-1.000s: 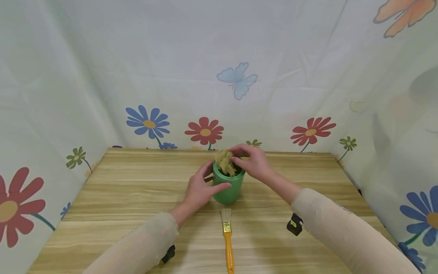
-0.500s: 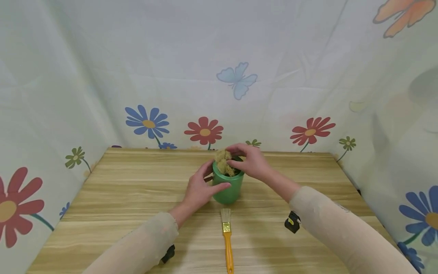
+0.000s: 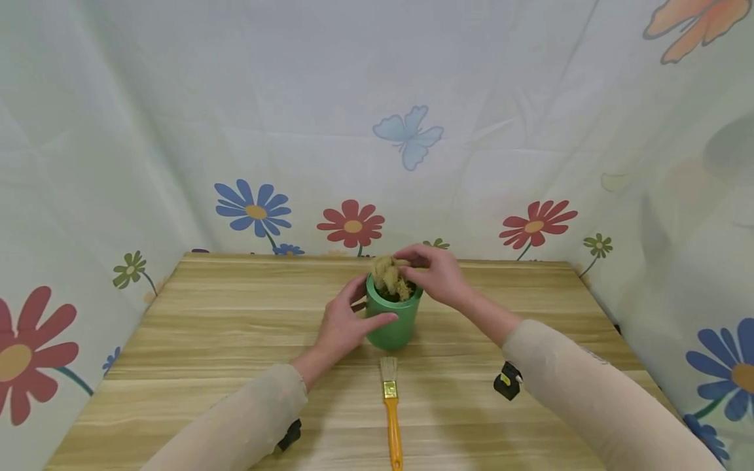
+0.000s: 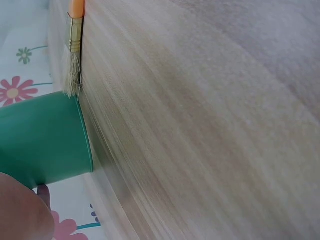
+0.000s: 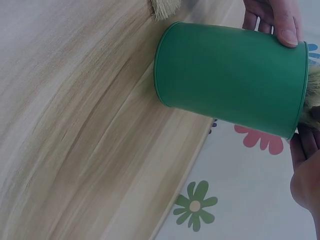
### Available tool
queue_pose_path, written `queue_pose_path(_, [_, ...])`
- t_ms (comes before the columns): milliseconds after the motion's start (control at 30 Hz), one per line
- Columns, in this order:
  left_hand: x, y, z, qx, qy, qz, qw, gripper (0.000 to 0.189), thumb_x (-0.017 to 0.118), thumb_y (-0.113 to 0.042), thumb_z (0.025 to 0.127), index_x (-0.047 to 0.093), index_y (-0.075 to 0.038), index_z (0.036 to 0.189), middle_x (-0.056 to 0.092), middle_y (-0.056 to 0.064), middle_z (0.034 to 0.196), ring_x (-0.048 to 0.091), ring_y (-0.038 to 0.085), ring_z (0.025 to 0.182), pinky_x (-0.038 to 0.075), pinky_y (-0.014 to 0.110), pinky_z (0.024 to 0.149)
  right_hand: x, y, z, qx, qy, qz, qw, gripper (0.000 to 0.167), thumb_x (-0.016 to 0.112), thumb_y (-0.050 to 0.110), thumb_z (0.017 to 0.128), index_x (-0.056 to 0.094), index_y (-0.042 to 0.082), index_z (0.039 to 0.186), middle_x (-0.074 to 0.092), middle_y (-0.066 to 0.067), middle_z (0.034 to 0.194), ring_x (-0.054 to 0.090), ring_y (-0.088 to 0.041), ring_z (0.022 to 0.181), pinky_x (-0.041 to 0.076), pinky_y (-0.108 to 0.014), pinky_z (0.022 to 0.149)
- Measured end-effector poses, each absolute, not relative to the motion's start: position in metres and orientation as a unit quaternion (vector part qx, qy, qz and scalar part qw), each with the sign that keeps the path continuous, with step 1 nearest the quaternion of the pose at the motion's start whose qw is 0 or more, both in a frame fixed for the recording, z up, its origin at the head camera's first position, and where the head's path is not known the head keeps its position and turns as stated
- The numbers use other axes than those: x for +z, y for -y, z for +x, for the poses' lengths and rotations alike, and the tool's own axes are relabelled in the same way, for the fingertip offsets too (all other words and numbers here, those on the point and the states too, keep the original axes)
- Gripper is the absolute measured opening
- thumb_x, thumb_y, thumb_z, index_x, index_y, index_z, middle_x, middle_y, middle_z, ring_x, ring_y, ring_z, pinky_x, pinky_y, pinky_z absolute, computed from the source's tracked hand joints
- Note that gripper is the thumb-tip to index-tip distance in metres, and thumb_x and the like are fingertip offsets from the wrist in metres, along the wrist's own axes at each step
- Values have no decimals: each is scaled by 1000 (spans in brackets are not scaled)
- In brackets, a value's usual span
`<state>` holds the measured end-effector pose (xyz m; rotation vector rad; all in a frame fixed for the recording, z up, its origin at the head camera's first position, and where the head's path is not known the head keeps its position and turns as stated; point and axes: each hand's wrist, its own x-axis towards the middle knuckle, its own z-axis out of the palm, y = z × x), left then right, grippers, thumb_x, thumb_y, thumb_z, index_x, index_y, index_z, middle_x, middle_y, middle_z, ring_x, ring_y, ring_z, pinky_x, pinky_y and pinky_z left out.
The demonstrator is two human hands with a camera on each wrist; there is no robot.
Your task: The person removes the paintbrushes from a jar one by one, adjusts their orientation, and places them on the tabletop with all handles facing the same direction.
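Observation:
A green cylindrical pot (image 3: 390,332) stands upright on the wooden table. My left hand (image 3: 340,322) grips its left side near the rim, thumb across the front and fingers reaching behind. From the pot's mouth rises a pale tan, fibrous clump that looks like dried moss (image 3: 384,275), over something dark inside. My right hand (image 3: 440,280) comes in from the right, its thumb and fingertips pinching the clump's right side. In the right wrist view, the pot (image 5: 230,75) largely hides what lies inside, and only a tuft of the moss (image 5: 314,85) shows past the rim.
In front of the pot lies a paintbrush (image 3: 393,418) with an orange handle, bristles pointing at the pot's base. The wooden table (image 3: 235,314) ends at a white curtain (image 3: 283,144) printed with flowers and butterflies.
My right hand's fingertips shift slightly left, then back right and up, and the moss clump changes shape under them. My left hand, the pot and the paintbrush stay in place.

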<state>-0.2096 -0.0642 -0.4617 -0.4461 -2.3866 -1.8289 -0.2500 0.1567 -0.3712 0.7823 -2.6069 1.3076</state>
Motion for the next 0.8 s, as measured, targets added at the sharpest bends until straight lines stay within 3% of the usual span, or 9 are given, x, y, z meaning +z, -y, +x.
queue_pose_path(433, [-459, 65, -209, -598, 788, -140, 46, 87, 95, -38, 83, 50, -27, 157, 60, -4, 152, 59, 19, 139, 54, 45, 113, -364, -165, -247, 467, 845, 257, 48, 24, 71, 6, 104, 75, 4, 127, 76, -13, 121, 75, -28, 108, 64, -37, 88])
queue_pose_path(800, [-461, 64, -210, -596, 790, -139, 44, 88, 95, -37, 83, 49, -26, 158, 60, -3, 151, 59, 19, 139, 54, 44, 113, -369, -165, -249, 468, 848, 246, 32, 34, 76, 8, 100, 71, 1, 133, 74, -15, 128, 73, -30, 117, 63, -40, 97])
